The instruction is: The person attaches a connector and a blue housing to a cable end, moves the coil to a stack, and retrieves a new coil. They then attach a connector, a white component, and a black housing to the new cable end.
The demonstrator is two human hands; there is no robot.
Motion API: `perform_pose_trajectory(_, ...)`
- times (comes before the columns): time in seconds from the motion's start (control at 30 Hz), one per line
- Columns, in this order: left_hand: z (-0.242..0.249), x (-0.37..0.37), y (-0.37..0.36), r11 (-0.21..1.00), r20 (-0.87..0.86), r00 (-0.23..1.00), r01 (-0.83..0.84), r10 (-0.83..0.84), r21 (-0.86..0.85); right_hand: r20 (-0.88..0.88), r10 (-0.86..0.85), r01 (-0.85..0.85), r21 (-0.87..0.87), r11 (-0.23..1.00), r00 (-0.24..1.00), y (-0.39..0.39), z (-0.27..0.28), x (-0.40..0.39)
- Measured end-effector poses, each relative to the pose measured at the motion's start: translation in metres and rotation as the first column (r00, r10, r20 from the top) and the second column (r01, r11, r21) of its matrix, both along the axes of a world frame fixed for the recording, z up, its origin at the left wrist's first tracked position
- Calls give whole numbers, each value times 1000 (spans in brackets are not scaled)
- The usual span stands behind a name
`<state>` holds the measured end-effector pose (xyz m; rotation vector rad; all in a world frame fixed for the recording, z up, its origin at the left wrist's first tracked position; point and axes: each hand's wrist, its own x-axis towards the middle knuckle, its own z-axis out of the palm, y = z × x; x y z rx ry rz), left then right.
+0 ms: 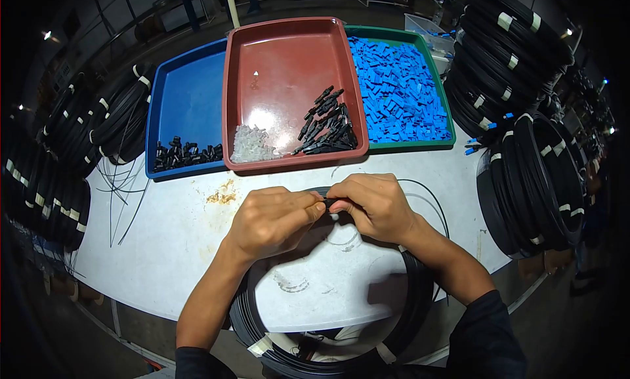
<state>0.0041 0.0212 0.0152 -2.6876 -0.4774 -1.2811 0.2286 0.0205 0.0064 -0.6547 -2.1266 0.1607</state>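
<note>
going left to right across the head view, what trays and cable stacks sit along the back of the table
cable coils on the left → blue tray → red tray → green tray → cable coils on the right

Near the front edge of the white table (184, 248), the left hand (272, 220) and right hand (374, 205) meet fingertip to fingertip, pinching a small black piece (326, 202) above a black cable coil (407, 313). Along the back edge stand a blue tray (187, 97), a red tray (289, 57) holding black and clear parts, and a green tray (436, 84) filled with blue pieces.
</note>
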Motion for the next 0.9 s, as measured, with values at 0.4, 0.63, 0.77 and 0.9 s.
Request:
perform_pose_trajectory(0.4, 4, 5, -1, 998, -74, 997, 28, -24, 50, 37, -44, 46, -66, 997, 998, -2, -1, 2)
perform_pose_trajectory(0.63, 0, -1, -1, 998, 7, 1000, 19, -18, -57, 14, 0, 0, 3, 1000, 1000, 0, 0, 0)
perform_pose_trajectory(0.77, -1, 4, -8, 840, 264, 962, 85, 71, -536, 63, -38, 20, 261, 965, 997, -2, 3, -1)
perform_pose_trajectory(0.9, 3, 0, -7, 873, 120, 993, 52, 8, -484, 158, -94, 54, 241, 969, 983, -7, 6, 0)
